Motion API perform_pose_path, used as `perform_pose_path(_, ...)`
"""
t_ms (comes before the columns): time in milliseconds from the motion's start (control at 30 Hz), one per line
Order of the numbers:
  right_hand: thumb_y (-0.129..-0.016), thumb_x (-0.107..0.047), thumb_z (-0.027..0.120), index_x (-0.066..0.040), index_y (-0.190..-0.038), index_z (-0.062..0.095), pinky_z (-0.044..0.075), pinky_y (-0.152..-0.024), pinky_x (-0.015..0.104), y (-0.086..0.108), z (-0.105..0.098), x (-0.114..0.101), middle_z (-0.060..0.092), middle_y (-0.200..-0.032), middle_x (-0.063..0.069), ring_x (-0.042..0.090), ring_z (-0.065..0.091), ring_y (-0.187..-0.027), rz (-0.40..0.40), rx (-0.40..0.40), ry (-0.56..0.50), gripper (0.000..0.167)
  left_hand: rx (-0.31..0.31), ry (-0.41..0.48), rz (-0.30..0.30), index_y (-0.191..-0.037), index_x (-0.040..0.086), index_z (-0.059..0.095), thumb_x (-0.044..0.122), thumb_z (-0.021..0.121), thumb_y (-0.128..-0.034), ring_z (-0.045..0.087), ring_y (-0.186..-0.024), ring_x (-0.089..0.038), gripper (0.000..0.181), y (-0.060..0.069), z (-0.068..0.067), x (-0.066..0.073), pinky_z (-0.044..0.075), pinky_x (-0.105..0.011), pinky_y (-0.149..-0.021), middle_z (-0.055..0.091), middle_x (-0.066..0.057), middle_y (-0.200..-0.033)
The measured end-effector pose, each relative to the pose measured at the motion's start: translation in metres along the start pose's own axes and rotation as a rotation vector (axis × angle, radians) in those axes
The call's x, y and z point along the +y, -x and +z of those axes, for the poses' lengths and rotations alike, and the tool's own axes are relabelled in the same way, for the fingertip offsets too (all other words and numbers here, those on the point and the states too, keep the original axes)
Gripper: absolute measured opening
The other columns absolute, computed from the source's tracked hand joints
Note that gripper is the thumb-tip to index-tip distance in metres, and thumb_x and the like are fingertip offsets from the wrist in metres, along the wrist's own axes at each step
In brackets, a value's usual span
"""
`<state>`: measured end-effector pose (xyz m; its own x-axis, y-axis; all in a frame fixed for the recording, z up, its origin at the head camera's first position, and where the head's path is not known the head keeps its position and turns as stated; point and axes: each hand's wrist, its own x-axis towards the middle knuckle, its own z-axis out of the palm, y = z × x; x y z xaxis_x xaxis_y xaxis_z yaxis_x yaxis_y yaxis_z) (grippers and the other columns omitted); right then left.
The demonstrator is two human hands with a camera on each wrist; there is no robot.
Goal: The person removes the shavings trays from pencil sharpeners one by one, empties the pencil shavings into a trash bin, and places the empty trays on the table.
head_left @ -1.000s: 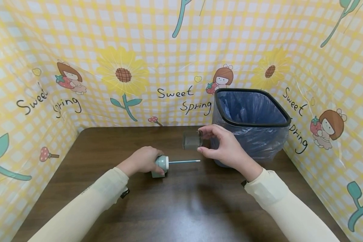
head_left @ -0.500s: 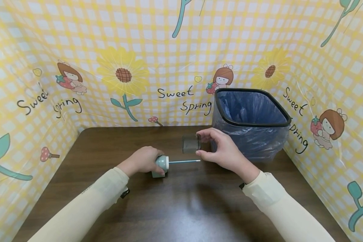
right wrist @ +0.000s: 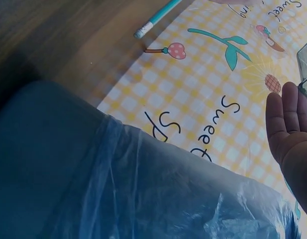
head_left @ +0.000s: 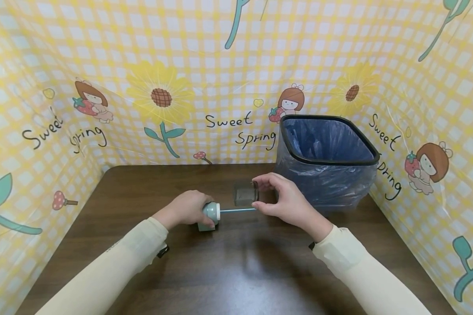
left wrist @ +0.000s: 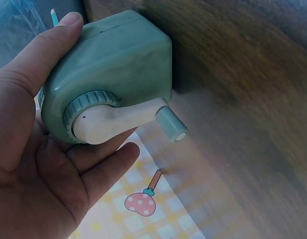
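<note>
My left hand [head_left: 186, 209] grips a green pencil sharpener [head_left: 210, 213] on the table. In the left wrist view, a white crank [left wrist: 113, 122] with a green knob shows on the sharpener's back, and the thumb lies along the body. A teal pencil [head_left: 234, 210] sticks out of the sharpener's front, pointing right; its eraser end [right wrist: 139, 35] shows in the right wrist view. My right hand [head_left: 287, 200] pinches a see-through dark shavings box [head_left: 244, 194] by its right end, above and behind the pencil. Only an edge of this box [right wrist: 306, 62] enters the right wrist view.
A bin [head_left: 331, 163] with a black rim and a bluish plastic liner stands at the back right, close behind my right hand. A yellow checked cloth [head_left: 220, 65] walls the brown wooden table [head_left: 205, 271] at the back and both sides.
My right hand has moved a little left and toward me with the shavings box, which now sits nearer the pencil. The left hand, sharpener and pencil have stayed still.
</note>
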<state>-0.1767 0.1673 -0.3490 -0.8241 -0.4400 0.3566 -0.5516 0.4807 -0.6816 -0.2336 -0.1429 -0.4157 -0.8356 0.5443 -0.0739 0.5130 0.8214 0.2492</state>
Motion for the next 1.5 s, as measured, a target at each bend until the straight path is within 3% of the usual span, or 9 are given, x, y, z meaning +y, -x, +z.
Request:
perform_pose_path(233,-0.084,-0.028,0.086,-0.020,-0.128,0.065,0.051,-0.097,0.047,0.002,0.008,0.003,0.064,-0.116,-0.009,0.023,0.063,-0.111,0.030,-0.025,-0.024,0.050,0.002,-0.002,0.002,-0.123,0.009,0.071,0.050,0.090,-0.0723,0.058,-0.077,-0.011,0.068,0.000,0.001,0.000,0.051,-0.030,-0.068,0.072,0.003,-0.099)
perform_pose_path(533,-0.083,-0.029,0.086,-0.020,-0.128,0.065,0.052,-0.096,0.040,0.005,0.016,0.010,0.064,-0.116,-0.012,0.011,0.062,-0.108,0.029,-0.031,-0.014,0.050,0.006,0.015,-0.005,-0.123,0.010,0.071,0.050,0.090,-0.0720,0.059,-0.079,-0.012,0.068,0.001,0.001,0.000,0.052,-0.031,-0.069,0.072,0.003,-0.101)
perform_pose_path(733,-0.082,-0.026,0.088,-0.016,-0.128,0.066,0.053,-0.096,0.041,0.006,0.021,0.013,0.064,-0.117,-0.010,0.025,0.065,-0.112,0.017,-0.037,-0.038,0.052,0.004,0.018,-0.008,-0.123,0.009,0.071,0.050,0.090,-0.0722,0.059,-0.078,-0.012,0.068,0.001,0.000,0.000,0.051,-0.030,-0.068,0.072,0.003,-0.100)
perform_pose_path(1067,-0.081,-0.025,0.089,-0.016,-0.126,0.066,0.052,-0.096,0.054,0.007,0.029,0.019,0.065,-0.114,-0.009,0.027,0.065,-0.110,0.025,-0.044,-0.045,0.052,0.002,0.017,-0.015,-0.122,0.010,0.071,0.050,0.090,-0.0720,0.058,-0.077,-0.012,0.067,0.000,0.001,-0.001,0.051,-0.030,-0.068,0.071,0.004,-0.098)
perform_pose_path(1500,-0.082,-0.027,0.088,-0.017,-0.128,0.065,0.050,-0.101,0.049,0.009,0.034,0.023,0.064,-0.115,-0.009,0.021,0.064,-0.110,0.048,-0.076,-0.043,0.052,0.000,0.015,-0.019,-0.122,0.010,0.070,0.051,0.091,-0.0717,0.059,-0.078,-0.012,0.068,0.001,0.000,0.001,0.051,-0.031,-0.069,0.071,0.003,-0.098)
